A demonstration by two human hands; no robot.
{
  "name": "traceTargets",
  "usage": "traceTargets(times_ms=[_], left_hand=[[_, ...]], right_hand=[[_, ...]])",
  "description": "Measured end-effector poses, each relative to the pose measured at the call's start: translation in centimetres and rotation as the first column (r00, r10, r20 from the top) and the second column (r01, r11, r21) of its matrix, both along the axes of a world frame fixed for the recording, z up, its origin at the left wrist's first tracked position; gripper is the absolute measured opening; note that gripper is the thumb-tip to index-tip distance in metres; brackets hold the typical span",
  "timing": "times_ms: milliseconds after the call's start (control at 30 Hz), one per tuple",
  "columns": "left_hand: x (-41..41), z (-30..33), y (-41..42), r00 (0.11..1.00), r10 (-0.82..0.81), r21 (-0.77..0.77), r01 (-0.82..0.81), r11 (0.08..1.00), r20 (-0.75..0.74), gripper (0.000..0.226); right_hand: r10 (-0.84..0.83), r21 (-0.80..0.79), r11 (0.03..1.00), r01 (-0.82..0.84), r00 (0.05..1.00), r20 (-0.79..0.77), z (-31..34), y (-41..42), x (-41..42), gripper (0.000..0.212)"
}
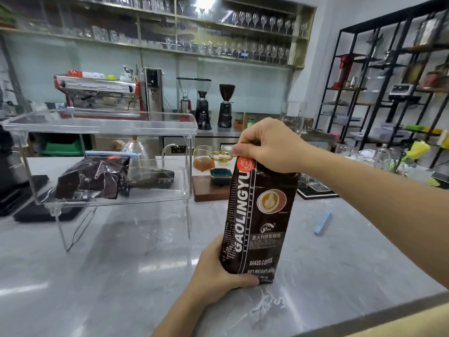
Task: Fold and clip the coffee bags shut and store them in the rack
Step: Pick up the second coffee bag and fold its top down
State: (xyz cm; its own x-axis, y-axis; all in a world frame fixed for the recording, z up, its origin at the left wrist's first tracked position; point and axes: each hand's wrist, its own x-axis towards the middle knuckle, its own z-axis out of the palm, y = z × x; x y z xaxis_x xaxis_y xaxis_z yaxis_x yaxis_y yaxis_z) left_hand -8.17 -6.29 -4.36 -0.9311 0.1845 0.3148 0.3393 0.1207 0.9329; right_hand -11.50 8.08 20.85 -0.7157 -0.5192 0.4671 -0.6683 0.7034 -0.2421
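Note:
A tall dark coffee bag (pixel 261 220) stands upright on the grey counter near the front. My left hand (pixel 218 273) grips its bottom left corner. My right hand (pixel 269 144) is closed over the bag's top edge, hiding it. A clear two-level rack (pixel 102 127) stands to the left. On the rack's lower shelf lies a second dark coffee bag (pixel 94 177), with a light blue clip (pixel 113 153) across its top. A loose light blue clip (pixel 322 222) lies on the counter to the right of the held bag.
A wooden board (pixel 206 190) holding a teal dish and a glass pitcher of brown liquid stands behind the bag. A kettle sits behind the rack. Black trays lie at the far left. Glassware and a drip tray are at the right. Grinders and an espresso machine line the back counter.

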Motion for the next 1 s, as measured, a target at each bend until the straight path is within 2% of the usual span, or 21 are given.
traceTargets(times_ms=[233, 333, 433, 633, 767, 900, 1000], left_hand=[[-0.3, -0.1, -0.3, 0.999, -0.035, 0.001, 0.035, 0.999, 0.022, 0.071], [-0.8, -0.3, -0.5, 0.999, -0.035, 0.016, 0.034, 0.999, 0.035, 0.059], [-0.9, -0.5, -0.5, 0.999, -0.004, -0.003, 0.004, 1.000, 0.047, 0.051], [-0.5, -0.4, -0.1, 1.000, 0.004, -0.082, -0.002, 0.997, 0.029, 0.059], [-0.6, -0.5, 0.0, 0.998, 0.058, -0.098, -0.058, 0.994, 0.006, 0.057], [-0.4, -0.6, 0.2, 0.997, 0.077, -0.115, -0.074, 0.991, 0.026, 0.045], [-0.4, -0.6, 0.3, 0.994, 0.101, -0.128, -0.093, 0.987, 0.050, 0.031]], right_hand=[[-0.028, -0.046, 0.999, 0.025, 0.997, -0.075, -0.4, -0.3, -1.1, 0.030], [-0.112, -0.056, 0.993, 0.107, 0.991, -0.075, 0.1, 0.5, -1.4, 0.030], [-0.117, -0.047, 0.992, 0.114, 0.991, -0.068, 0.6, 0.9, -1.0, 0.029], [-0.126, -0.072, 0.990, 0.120, 0.989, -0.073, 0.5, 1.7, -0.5, 0.027], [-0.127, -0.069, 0.990, 0.122, 0.989, -0.076, 0.7, 1.9, -0.2, 0.027], [-0.118, -0.076, 0.991, 0.113, 0.990, -0.079, 0.8, 1.6, 0.4, 0.026], [-0.124, -0.180, 0.979, 0.096, 0.981, -0.148, 0.3, 0.9, 0.5, 0.025]])
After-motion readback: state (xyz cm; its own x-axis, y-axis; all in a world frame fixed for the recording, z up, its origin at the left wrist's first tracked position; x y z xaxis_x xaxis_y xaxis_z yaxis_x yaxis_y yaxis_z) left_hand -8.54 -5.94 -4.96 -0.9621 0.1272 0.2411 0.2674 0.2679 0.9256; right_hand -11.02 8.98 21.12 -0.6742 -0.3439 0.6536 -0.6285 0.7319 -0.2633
